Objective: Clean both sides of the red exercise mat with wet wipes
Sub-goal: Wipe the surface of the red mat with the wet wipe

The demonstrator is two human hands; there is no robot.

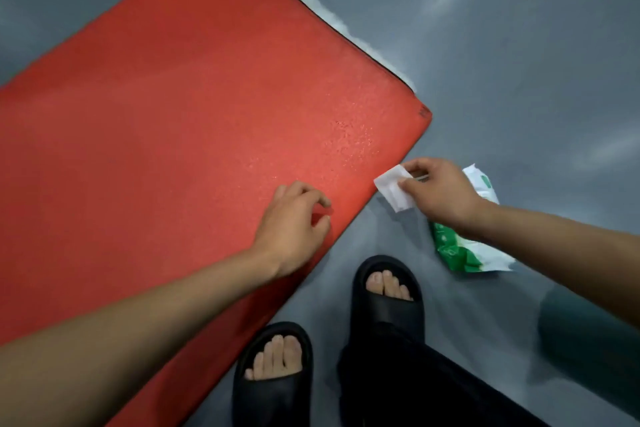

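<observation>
Hands (294,218) readying a wet wipe (394,191) beside the red exercise mat (173,114).

Nearest, black slides (388,291) are standing on the grey floor (519,45). The left hand is hovering over the mat's near edge, fingers loosely curled, holding nothing; the right hand (440,194) is pinching the wipe, thin, limp and likely damp. Just right, a green-and-white wipes pack (464,253) is lying, contents unseen. Stretching far-left, the mat is lying flat, probably light, foamy, bendable, best lifted by its near edge.

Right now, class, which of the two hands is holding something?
The right hand: it pinches a white wet wipe. The left hand, over the red exercise mat, holds nothing.
</observation>
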